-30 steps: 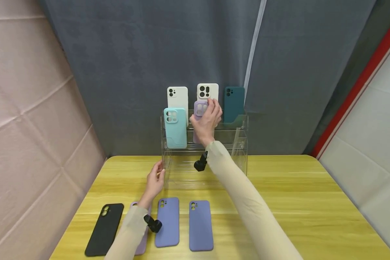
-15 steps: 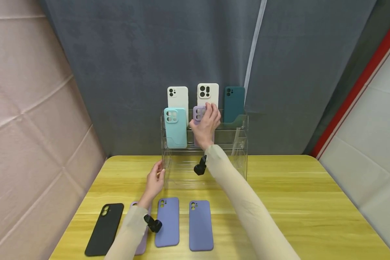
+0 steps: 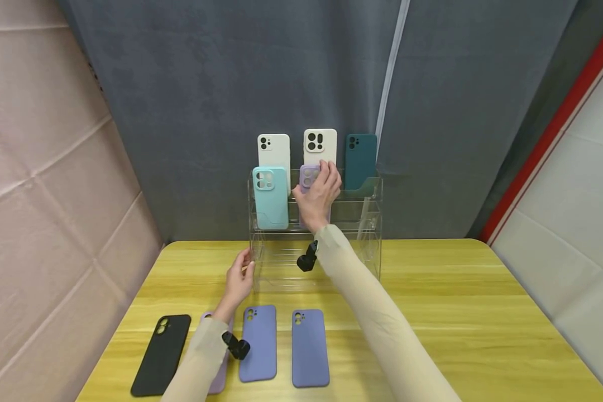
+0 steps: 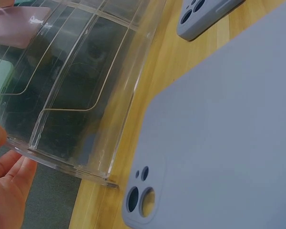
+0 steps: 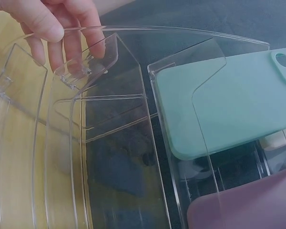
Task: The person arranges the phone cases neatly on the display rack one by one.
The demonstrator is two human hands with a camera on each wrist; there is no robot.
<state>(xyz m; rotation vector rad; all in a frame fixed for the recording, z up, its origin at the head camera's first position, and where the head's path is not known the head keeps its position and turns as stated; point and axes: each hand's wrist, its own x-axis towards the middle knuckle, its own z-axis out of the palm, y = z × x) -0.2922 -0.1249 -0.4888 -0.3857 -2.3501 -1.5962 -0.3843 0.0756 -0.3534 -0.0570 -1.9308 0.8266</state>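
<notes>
Phone case in lilac (image 3: 309,174) is pinched by the right hand (image 3: 319,195) in the clear rack (image 3: 286,272), whose left side is touched by a relaxed left hand (image 3: 238,282) – slotting-in seems underway, so just a nudge and release are probably needed.

I face a grey curtain (image 3: 241,72) behind a yellow wood-grain surface (image 3: 447,312), creased pale-pink cloth (image 3: 55,190) left, a white red-edged panel (image 3: 578,234) right.

Soft, even light fills the head view, a faint shadow on the surface (image 3: 462,312) beside the right sleeve (image 3: 377,310) — both wrist views look dimmer, hazier, with thin glints edging the clear rack (image 4: 69,110).
</notes>
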